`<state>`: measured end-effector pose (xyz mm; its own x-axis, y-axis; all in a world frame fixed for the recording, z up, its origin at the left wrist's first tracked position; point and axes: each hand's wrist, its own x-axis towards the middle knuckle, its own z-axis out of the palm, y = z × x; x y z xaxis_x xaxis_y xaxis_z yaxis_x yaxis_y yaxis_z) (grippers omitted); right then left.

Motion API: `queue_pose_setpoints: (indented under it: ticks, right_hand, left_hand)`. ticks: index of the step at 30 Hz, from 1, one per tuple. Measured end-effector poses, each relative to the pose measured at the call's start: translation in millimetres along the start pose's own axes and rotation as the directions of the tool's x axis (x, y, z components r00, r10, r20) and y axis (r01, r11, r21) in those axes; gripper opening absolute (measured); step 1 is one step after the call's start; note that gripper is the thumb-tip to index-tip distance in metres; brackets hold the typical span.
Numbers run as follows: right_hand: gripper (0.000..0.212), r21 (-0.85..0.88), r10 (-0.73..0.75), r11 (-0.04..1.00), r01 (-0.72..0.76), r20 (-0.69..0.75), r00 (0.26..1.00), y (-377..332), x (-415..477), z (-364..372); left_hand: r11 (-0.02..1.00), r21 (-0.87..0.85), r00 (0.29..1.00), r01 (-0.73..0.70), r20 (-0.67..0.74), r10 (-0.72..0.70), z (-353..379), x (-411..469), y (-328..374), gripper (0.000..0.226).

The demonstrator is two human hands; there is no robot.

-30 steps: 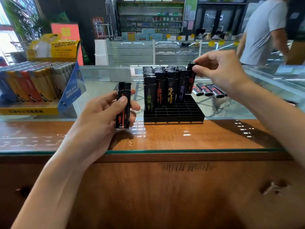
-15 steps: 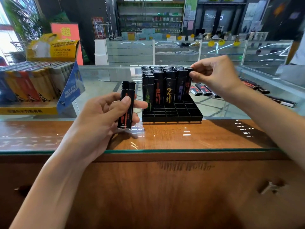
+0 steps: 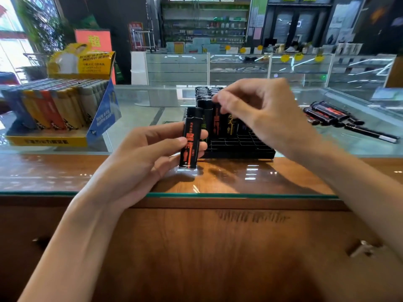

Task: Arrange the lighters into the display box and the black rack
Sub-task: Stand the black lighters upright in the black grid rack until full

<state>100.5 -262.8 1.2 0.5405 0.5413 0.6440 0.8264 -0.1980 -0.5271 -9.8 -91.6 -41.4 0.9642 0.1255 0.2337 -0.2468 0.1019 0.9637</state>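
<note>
Counter [image 3: 239,177]: the rack [image 3: 239,147] sits at centre, on the glass top. Standing lighters [image 3: 216,118] fill its rear rows, behind the front compartments. The display box [image 3: 45,140] stands well left of the rack, with rowed lighters [image 3: 54,105] upright in it and a carton [image 3: 80,62] behind it. Loose lighters [image 3: 329,115] lie flat on the glass, right of the rack and apart from it.

The left hand [image 3: 139,158] holds 1 lighter [image 3: 190,138] upright, just before the rack's left front corner. The right hand [image 3: 261,112] is above the rack, fingertips at the tops of the standing lighters; contact cannot be determined.

Glass cases [image 3: 239,66] run across behind the counter, with shelving [image 3: 205,25] further back.
</note>
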Motion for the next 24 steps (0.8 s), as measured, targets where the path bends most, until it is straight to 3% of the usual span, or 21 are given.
queue_pose_setpoints:
  ticks: [11, 14, 17, 19, 24]
  right_hand:
    - [0.006, 0.386, 0.121, 0.903, -0.191, 0.199, 0.973, -10, 2, 13]
    - [0.002, 0.425, 0.118, 0.887, -0.183, 0.174, 0.978, -8, 4, 3]
    - [0.015, 0.398, 0.148, 0.904, -0.155, 0.049, 0.988, 1, 13, -20]
    - [0.008, 0.305, 0.149, 0.943, -0.131, -0.037, 0.988, 8, 19, -31]
    - [0.008, 0.071, 0.125, 0.990, -0.119, -0.084, 0.989, 22, 19, -22]
  left_hand:
    - [0.996, -0.027, 0.995, -0.080, -0.062, 0.079, 3, -1, -4, 0.038]
    - [0.995, 0.011, 0.992, -0.101, -0.079, 0.101, 5, -2, -4, 0.032]
    - [0.974, 0.155, 0.977, -0.164, -0.107, 0.182, 8, -5, -7, 0.027]
    - [0.934, 0.287, 0.961, -0.213, -0.113, 0.253, 12, -7, -8, 0.024]
    - [0.776, 0.535, 0.929, -0.334, 0.048, 0.367, 21, -13, -8, 0.018]
